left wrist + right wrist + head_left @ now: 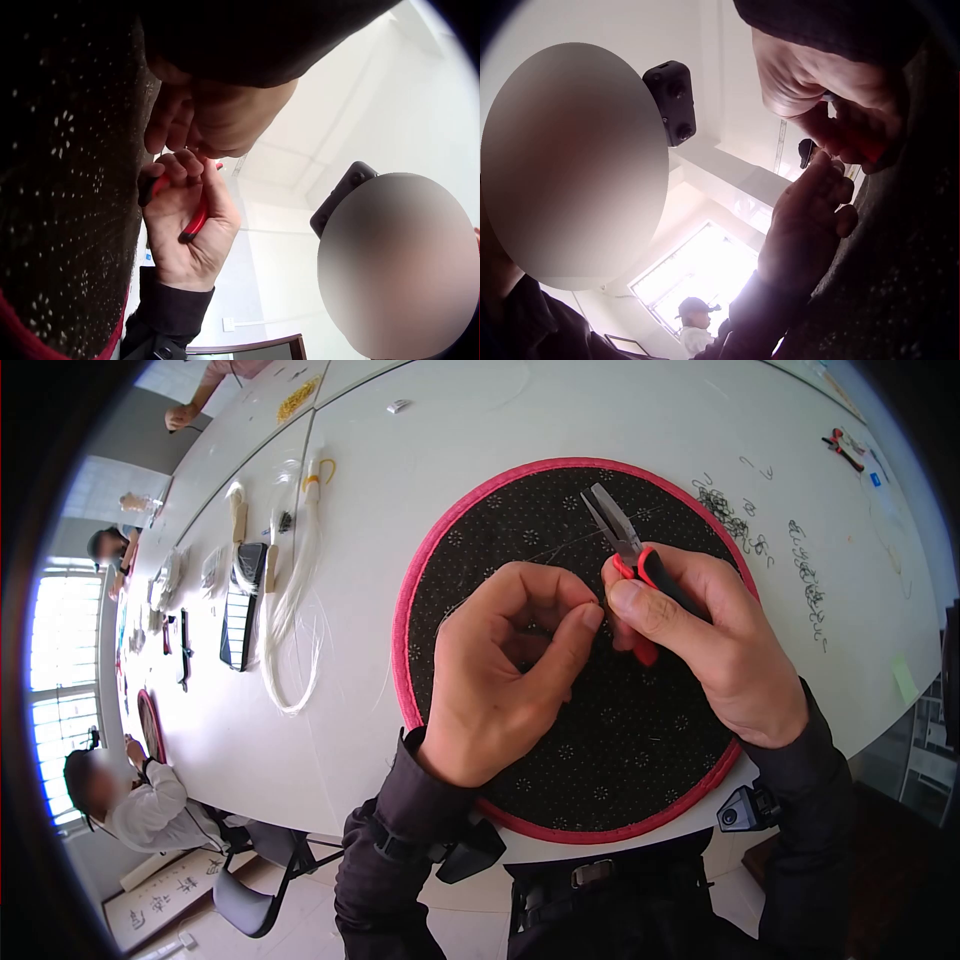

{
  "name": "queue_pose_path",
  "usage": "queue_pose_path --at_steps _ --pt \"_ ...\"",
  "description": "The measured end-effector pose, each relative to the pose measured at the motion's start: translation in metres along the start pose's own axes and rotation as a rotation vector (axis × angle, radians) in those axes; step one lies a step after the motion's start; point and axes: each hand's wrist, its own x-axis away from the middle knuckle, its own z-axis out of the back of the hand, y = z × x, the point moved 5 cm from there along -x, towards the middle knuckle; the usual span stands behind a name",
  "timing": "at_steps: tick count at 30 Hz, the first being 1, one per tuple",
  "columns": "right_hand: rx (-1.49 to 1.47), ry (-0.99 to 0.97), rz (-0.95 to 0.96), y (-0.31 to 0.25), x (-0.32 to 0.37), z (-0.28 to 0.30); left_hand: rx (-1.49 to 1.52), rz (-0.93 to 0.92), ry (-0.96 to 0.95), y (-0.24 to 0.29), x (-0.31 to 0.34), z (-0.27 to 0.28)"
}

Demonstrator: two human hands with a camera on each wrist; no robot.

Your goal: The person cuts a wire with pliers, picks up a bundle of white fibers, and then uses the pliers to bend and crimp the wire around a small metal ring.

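In the head view, my right hand grips flat-nosed pliers with red and black handles, their metal nose pointing away from me and slightly parted. Thumb and forefinger of my left hand pinch together right beside the right fingertips. A thin dark strand stretches over the mat behind the fingers; I cannot tell whether it is what the left fingers pinch. Both hands are over a round black mat with a pink edge. The right wrist view shows the fingertips of both hands meeting.
Many small dark curled pieces lie right of the mat. Bundles of clear strands and a black phone-like slab are to the left. Another pair of red-handled pliers lies far right. Other people sit around the white table.
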Motion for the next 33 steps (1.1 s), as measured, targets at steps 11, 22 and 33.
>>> queue_pose_path --at_steps 11,22,33 --pt "-0.016 0.028 0.046 -0.006 -0.001 -0.002 0.169 0.042 -0.100 0.004 -0.003 0.001" --pt "-0.112 -0.051 -0.043 -0.003 0.000 -0.006 0.322 0.068 -0.089 -0.002 -0.006 0.005" --pt "-0.145 -0.057 -0.093 0.000 0.002 -0.007 0.325 0.112 -0.175 -0.003 -0.006 0.002"
